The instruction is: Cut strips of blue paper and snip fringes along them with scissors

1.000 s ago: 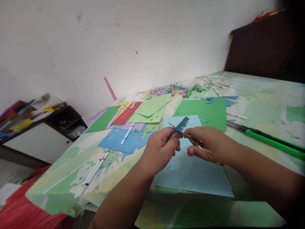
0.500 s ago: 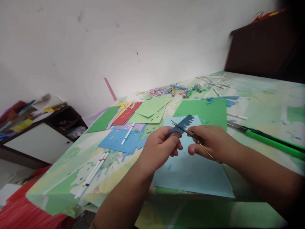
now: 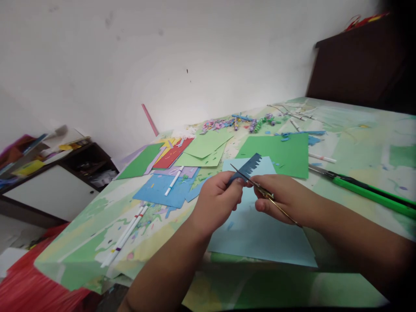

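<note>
My left hand [image 3: 219, 199] is closed on a dark blue paper strip [image 3: 251, 164] whose right edge is cut into a row of teeth. In my right hand [image 3: 276, 195] is a pair of scissors [image 3: 264, 191] with gold-coloured handle loops, partly hidden by the fingers. The blades cross the strip just beyond my left fingertips. Under both hands lies a light blue sheet [image 3: 260, 238] with a few small blue scraps on it. A green sheet [image 3: 276, 151] lies behind it.
Left of my hands are a blue sheet [image 3: 160, 190], light green sheets [image 3: 208, 145], a red sheet [image 3: 173, 155] and white markers [image 3: 126, 234]. A green utility knife [image 3: 373, 195] rests at the right. Curled paper pieces [image 3: 253, 125] lie at the back near the wall.
The scissors have shifted slightly left and down, with my right hand turning a little. The toothed strip has tilted more upright in my left hand.
</note>
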Action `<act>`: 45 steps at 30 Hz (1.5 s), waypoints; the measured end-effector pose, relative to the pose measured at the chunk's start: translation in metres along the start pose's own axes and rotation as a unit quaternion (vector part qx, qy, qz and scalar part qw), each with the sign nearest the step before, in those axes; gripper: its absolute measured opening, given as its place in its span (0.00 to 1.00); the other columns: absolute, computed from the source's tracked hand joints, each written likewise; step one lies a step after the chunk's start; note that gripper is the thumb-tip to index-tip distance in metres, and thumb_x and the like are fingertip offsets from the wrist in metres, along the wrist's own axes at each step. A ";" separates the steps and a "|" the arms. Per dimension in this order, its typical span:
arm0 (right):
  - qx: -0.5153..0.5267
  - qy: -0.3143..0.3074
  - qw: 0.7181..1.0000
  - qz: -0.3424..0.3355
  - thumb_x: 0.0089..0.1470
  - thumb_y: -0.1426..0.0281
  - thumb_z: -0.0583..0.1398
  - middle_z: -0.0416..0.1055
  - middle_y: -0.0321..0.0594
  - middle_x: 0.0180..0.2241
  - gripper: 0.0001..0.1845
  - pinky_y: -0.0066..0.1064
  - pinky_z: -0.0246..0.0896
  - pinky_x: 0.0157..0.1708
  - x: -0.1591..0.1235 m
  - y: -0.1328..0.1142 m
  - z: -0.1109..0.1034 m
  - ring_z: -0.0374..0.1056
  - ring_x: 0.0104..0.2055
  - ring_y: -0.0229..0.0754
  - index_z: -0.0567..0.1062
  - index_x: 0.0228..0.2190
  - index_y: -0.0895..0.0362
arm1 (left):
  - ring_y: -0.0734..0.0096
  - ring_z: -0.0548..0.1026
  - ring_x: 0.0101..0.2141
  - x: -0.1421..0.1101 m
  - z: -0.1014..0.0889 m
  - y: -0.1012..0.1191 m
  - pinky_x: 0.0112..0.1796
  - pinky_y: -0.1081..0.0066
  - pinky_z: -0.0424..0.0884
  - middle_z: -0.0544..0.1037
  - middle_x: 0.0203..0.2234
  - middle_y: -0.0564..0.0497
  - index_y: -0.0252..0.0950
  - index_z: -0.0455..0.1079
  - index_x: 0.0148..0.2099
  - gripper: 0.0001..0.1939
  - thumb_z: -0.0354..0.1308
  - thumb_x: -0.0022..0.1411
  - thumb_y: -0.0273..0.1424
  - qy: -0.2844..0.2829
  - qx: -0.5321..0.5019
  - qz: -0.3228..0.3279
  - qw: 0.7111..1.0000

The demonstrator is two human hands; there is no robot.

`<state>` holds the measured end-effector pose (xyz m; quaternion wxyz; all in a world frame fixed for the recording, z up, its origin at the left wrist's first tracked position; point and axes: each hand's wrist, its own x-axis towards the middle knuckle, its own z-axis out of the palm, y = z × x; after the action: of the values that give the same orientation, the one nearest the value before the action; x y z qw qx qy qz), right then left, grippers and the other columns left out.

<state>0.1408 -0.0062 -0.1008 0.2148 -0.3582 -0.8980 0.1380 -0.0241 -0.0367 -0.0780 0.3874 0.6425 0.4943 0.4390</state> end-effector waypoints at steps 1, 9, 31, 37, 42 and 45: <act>0.003 -0.002 1.000 -0.003 0.51 0.53 0.48 0.62 0.36 0.21 0.19 0.27 0.45 0.22 0.000 0.000 0.000 0.54 0.22 0.37 0.62 0.24 0.56 | 0.84 0.60 0.14 0.000 0.000 0.000 0.19 0.79 0.58 0.62 0.12 0.61 0.35 0.63 0.25 0.09 0.48 0.55 0.30 0.003 0.004 0.001 1.000; 0.069 -0.017 0.997 -0.030 0.53 0.52 0.46 0.62 0.36 0.22 0.21 0.28 0.48 0.23 -0.002 0.000 0.000 0.55 0.23 0.37 0.64 0.28 0.58 | 0.82 0.58 0.16 0.001 0.000 -0.002 0.19 0.78 0.56 0.60 0.12 0.60 0.35 0.64 0.24 0.07 0.48 0.52 0.27 0.016 0.039 0.037 0.998; 0.044 0.003 0.999 -0.032 0.53 0.49 0.40 0.59 0.36 0.20 0.24 0.29 0.45 0.22 -0.002 0.003 0.011 0.51 0.21 0.36 0.57 0.24 0.56 | 0.82 0.55 0.16 0.002 0.000 -0.004 0.19 0.77 0.53 0.58 0.12 0.60 0.35 0.62 0.21 0.09 0.48 0.51 0.29 0.019 0.045 0.013 0.999; 0.050 -0.007 0.999 -0.016 0.51 0.50 0.45 0.62 0.37 0.22 0.21 0.29 0.46 0.22 -0.002 0.000 0.009 0.53 0.22 0.37 0.59 0.25 0.56 | 0.81 0.56 0.17 0.003 -0.003 -0.003 0.20 0.77 0.54 0.59 0.12 0.60 0.35 0.63 0.22 0.08 0.48 0.51 0.27 0.058 0.010 0.035 0.998; 0.067 -0.006 0.997 -0.032 0.53 0.52 0.44 0.62 0.38 0.23 0.19 0.29 0.48 0.23 -0.002 0.000 0.010 0.54 0.23 0.38 0.59 0.26 0.56 | 0.81 0.58 0.18 0.001 -0.001 -0.004 0.21 0.77 0.56 0.60 0.13 0.59 0.35 0.63 0.22 0.07 0.48 0.51 0.28 0.044 0.009 0.048 0.998; 0.082 -0.002 0.996 -0.037 0.53 0.51 0.43 0.62 0.38 0.23 0.21 0.30 0.48 0.23 -0.002 0.000 0.010 0.54 0.23 0.38 0.59 0.26 0.56 | 0.80 0.58 0.19 0.000 0.001 -0.004 0.21 0.77 0.56 0.60 0.13 0.59 0.35 0.63 0.22 0.07 0.48 0.51 0.27 0.032 0.014 0.048 0.998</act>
<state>0.1371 -0.0090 -0.1100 0.2468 -0.3060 -0.8966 0.2039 -0.0245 -0.0363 -0.0818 0.3408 0.6566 0.4810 0.4705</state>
